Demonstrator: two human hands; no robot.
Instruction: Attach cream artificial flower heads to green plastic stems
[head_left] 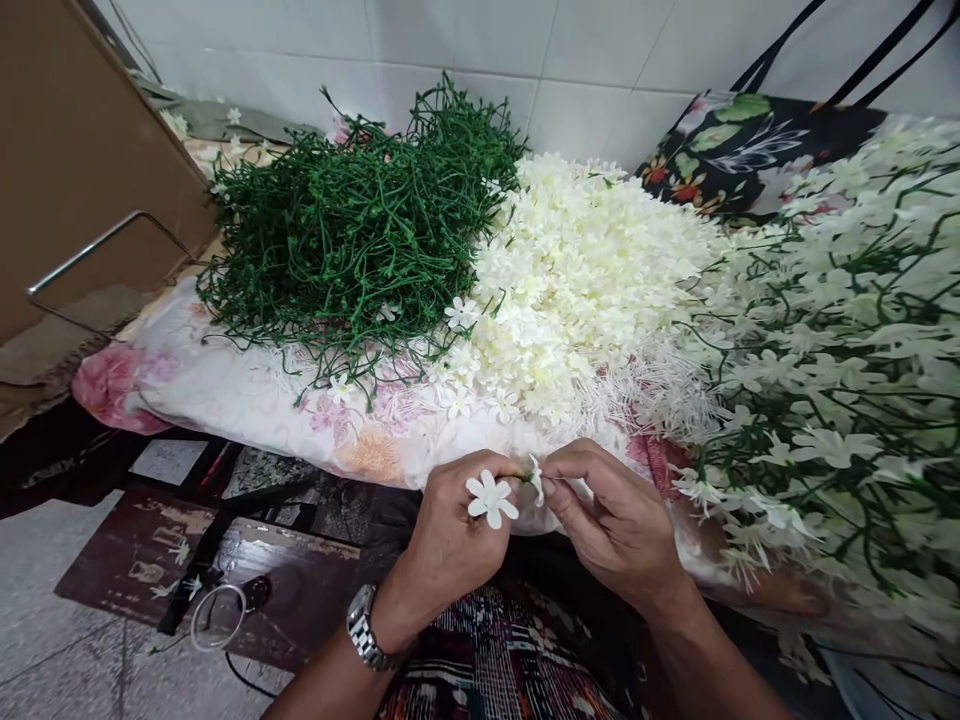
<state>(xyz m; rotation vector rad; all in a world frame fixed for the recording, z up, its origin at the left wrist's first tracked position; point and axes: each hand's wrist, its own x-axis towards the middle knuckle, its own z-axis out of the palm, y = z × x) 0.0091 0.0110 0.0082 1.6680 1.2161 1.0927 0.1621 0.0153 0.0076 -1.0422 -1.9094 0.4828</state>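
Below the cream plastic blossom heap [592, 280], your left hand [450, 540] and right hand [615, 525] pinch one white-flowered stem [491, 497]; most green stems [352, 230] lie bare.

From my end this looks like a room at home used as a small workroom for artificial flowers. There is a white tiled wall [600, 50] and a tiled floor [45, 620]. A flower-print cloth [225, 390] lies low, heaped with green plastic stems [345, 230], loose white blossoms [585, 270] and assembled sprays [840, 380]. A floral tote bag [750, 150] sits behind.
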